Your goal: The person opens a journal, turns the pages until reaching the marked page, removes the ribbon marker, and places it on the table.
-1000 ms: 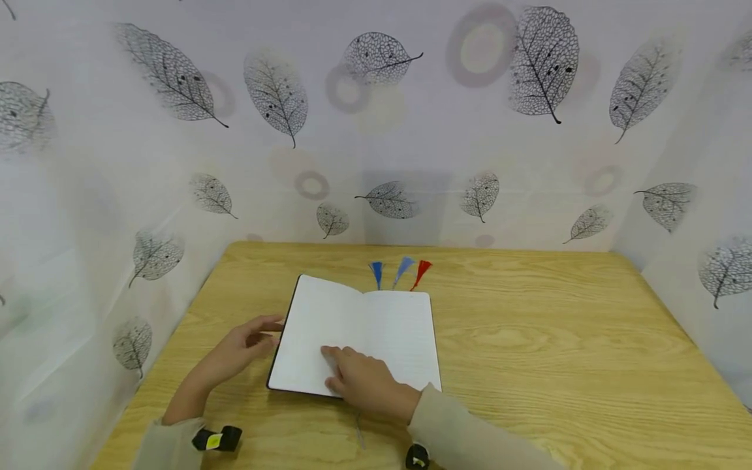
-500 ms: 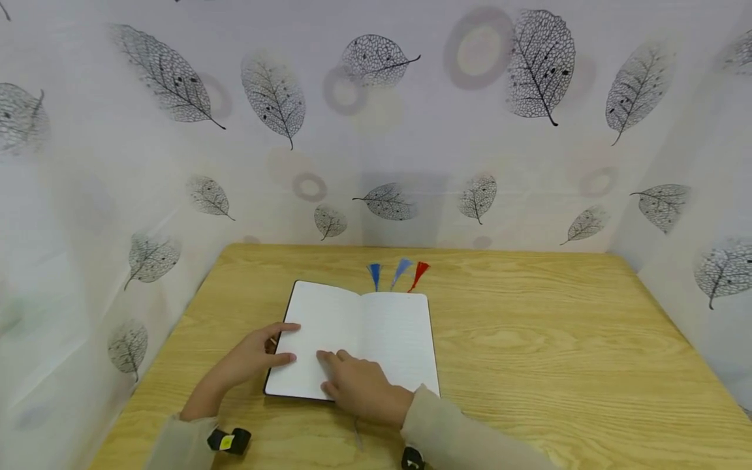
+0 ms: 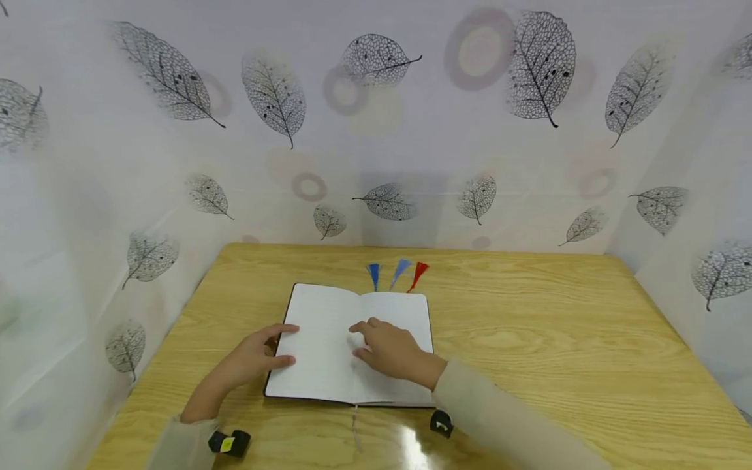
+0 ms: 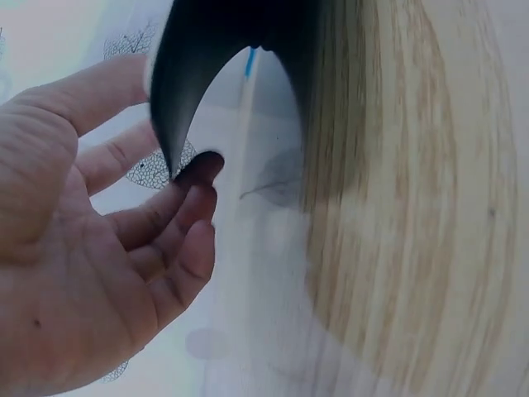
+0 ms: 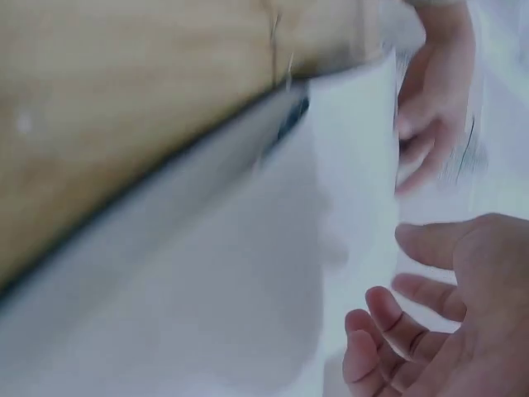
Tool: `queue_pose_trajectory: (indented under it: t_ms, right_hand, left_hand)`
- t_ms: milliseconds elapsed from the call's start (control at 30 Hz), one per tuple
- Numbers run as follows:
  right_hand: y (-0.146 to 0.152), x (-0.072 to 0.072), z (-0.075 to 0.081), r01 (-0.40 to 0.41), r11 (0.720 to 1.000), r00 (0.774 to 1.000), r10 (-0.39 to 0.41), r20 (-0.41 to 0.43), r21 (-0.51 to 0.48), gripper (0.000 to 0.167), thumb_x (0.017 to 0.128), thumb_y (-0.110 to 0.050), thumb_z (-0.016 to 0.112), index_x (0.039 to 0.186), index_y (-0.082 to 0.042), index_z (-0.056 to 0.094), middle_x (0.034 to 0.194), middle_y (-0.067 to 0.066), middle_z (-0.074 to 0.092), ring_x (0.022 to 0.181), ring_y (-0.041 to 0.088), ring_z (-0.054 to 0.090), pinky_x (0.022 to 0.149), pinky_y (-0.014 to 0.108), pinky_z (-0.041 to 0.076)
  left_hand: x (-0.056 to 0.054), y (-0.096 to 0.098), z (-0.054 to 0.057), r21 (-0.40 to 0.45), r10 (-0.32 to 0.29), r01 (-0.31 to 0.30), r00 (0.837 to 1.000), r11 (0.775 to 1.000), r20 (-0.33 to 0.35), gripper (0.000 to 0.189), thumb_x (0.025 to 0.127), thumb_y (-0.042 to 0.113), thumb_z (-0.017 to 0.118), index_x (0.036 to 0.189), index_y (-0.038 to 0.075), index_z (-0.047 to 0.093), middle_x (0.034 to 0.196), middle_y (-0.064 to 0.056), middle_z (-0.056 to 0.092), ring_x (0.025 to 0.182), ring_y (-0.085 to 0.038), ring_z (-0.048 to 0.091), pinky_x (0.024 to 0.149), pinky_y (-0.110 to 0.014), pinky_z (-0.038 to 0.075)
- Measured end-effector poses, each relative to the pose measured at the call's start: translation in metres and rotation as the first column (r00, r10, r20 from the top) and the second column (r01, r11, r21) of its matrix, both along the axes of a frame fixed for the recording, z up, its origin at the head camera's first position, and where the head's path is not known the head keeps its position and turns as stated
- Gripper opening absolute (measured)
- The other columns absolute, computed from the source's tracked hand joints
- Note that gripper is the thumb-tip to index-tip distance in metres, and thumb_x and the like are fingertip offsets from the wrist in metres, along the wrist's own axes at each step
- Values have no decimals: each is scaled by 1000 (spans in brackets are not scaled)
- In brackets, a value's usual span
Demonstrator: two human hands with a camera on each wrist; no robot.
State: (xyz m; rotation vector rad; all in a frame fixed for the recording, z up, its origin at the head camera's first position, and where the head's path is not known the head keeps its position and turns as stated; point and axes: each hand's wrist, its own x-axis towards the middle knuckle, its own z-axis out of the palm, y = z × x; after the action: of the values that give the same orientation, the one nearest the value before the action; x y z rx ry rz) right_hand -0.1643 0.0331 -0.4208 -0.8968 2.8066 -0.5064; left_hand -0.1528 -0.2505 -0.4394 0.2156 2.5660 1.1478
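Observation:
An open notebook [image 3: 320, 339] with a dark cover and white, lined pages lies on the wooden table. My left hand [image 3: 249, 356] grips its left edge, thumb and index finger on the page and the other fingers beneath. In the left wrist view the dark cover [image 4: 240, 33] arches up over the tabletop beside this hand. Over the middle of the spread is my right hand [image 3: 393, 351], fingers loosely bent and nothing between them; the right wrist view shows its fingertips [image 5: 384, 308] apart from one another above the page. A thin ribbon [image 3: 355, 427] hangs out below the spine.
Beyond the notebook's top edge lie three tassels: dark blue [image 3: 375, 275], light blue [image 3: 401, 271] and red [image 3: 419, 274]. The wooden table [image 3: 558, 339] extends far to the right. Leaf-printed sheeting [image 3: 435, 150] closes off the back and both sides.
My left hand has come onto the notebook's left edge and taken hold of it. My right hand has moved from the left page up and right to the centre fold.

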Motion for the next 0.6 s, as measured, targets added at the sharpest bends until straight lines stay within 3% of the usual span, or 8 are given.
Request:
queue_pose_trajectory:
  t_ms: [167,367,600]
  right_hand:
    - [22,-25,-7,32,999,999,-31,-26,29,36,93,-29,65,124,-11,63,110,10,60,91,21,56,65,31,49]
    - [48,-50,-21,96,995,994,-94,-57,35,35,92,-25,67,121,-7,64,114,19,57,101,33,54,85,46,48]
    - [72,-71,-29,167,983,982,-158,-106,78,42,94,-30,62,126,-2,60,121,24,53,106,38,52,88,51,47]
  left_hand:
    - [1,2,1,-58,1,-3,999,998,-50,57,82,25,77,132,7,58,130,-23,52,107,-32,53,81,-41,48]
    - [2,3,1,-87,17,-24,997,996,-79,55,81,24,78,131,9,60,134,-26,43,121,-43,37,91,-55,42]
    - [1,4,0,-54,58,-60,998,997,-30,54,81,20,78,130,7,60,118,-19,48,100,-28,43,74,-35,42]
